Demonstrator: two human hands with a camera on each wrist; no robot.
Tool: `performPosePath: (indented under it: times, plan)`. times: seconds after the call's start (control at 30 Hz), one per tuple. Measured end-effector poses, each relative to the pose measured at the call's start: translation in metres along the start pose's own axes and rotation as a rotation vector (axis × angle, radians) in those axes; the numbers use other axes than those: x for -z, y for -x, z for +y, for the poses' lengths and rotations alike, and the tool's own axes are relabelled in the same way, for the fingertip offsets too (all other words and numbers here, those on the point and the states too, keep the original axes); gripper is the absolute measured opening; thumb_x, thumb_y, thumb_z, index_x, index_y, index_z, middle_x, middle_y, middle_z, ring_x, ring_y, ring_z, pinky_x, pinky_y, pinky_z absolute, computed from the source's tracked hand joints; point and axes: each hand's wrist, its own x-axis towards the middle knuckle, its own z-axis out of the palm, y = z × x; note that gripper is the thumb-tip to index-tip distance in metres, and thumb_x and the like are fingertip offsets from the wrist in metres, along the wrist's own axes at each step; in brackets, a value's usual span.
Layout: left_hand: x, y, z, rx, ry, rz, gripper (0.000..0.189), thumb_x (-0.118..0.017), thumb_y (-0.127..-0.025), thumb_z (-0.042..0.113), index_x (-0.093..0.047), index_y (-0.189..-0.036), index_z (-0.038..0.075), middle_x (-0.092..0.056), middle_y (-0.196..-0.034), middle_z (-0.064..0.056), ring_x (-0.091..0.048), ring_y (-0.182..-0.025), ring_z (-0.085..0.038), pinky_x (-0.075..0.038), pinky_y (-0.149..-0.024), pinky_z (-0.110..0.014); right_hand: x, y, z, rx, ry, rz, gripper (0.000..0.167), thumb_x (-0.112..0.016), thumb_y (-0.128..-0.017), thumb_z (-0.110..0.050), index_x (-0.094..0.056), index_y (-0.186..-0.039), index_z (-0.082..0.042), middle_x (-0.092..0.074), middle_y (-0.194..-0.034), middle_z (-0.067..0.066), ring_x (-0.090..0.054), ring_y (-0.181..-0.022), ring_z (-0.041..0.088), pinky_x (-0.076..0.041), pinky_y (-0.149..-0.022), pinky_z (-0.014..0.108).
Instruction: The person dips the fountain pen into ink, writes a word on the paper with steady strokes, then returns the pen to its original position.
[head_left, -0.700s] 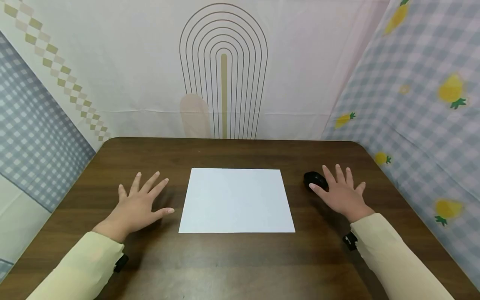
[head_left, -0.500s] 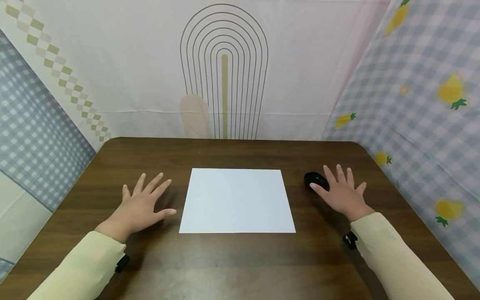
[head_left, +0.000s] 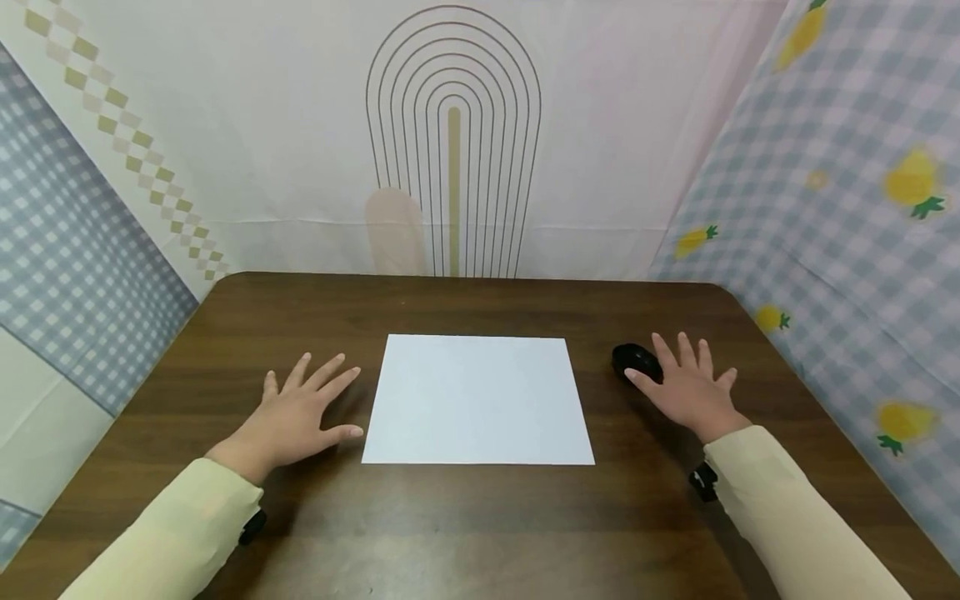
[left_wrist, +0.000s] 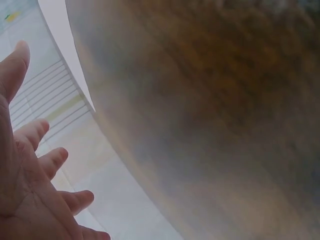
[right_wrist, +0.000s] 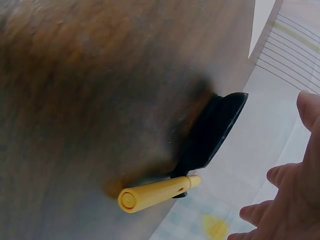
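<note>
My left hand hovers palm down over the table, just left of a sheet of white paper, its fingers spread. Nothing is in it. My right hand is held above the table on the right with spread fingers, over a small shovel. In the head view only the shovel's black blade shows; the hand hides the rest. The right wrist view shows its black blade and short yellow handle, apart from the fingers.
A brown wooden table lies under everything. Behind it hangs a white cloth with printed arches. Checked cloths with yellow fruit prints close off the right side, and a blue checked cloth hangs at the left.
My left hand has drifted right, closer to the paper. The right hand stays nearly still above the shovel, and the whole view has shifted slightly.
</note>
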Motion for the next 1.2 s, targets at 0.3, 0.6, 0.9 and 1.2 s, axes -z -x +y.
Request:
performPosePath:
  times: [0.3,0.6,0.9,1.2]
  plan:
    - [-0.006,-0.001,0.004,-0.051,-0.016,0.003,0.080,-0.064,-0.085,0.057,-0.038,-0.150,0.018,-0.028,-0.157,-0.011,-0.017,-0.141,-0.050,-0.010,-0.096,-0.080,-0.001,0.000,0.004,-0.018,-0.022,-0.014,0.098,-0.032,-0.091,-0.073,0.000,-0.156,-0.007,0.010,-0.153,0.036,0.014,-0.136,0.058,0.008,-0.091,0.082]
    - [-0.009,-0.002,0.009,-0.092,-0.026,-0.010,0.076,-0.066,-0.084,0.057,-0.042,-0.148,0.022,-0.032,-0.155,-0.008,-0.020,-0.140,-0.049,-0.014,-0.095,-0.081,0.001,0.001,0.011,-0.034,-0.023,-0.030,0.100,-0.033,-0.090,-0.074,0.000,-0.155,-0.005,0.007,-0.153,0.037,0.012,-0.136,0.059,0.006,-0.091,0.083]
    - [-0.010,-0.003,0.014,-0.117,-0.038,-0.043,0.070,-0.068,-0.085,0.050,-0.046,-0.146,0.023,-0.037,-0.153,-0.009,-0.024,-0.140,-0.048,-0.015,-0.094,-0.081,0.004,0.003,0.019,-0.054,0.003,-0.043,0.098,-0.039,-0.092,-0.069,-0.003,-0.154,-0.001,-0.003,-0.152,0.038,0.003,-0.136,0.060,0.000,-0.090,0.084]
    - [-0.012,-0.006,0.017,-0.124,-0.021,-0.090,0.068,-0.068,-0.086,0.048,-0.047,-0.145,0.022,-0.038,-0.152,-0.009,-0.024,-0.140,-0.047,-0.017,-0.095,-0.080,0.003,0.004,0.023,-0.091,-0.003,-0.051,0.089,-0.046,-0.096,-0.055,-0.009,-0.153,0.002,-0.014,-0.149,0.038,-0.008,-0.133,0.061,-0.008,-0.090,0.084]
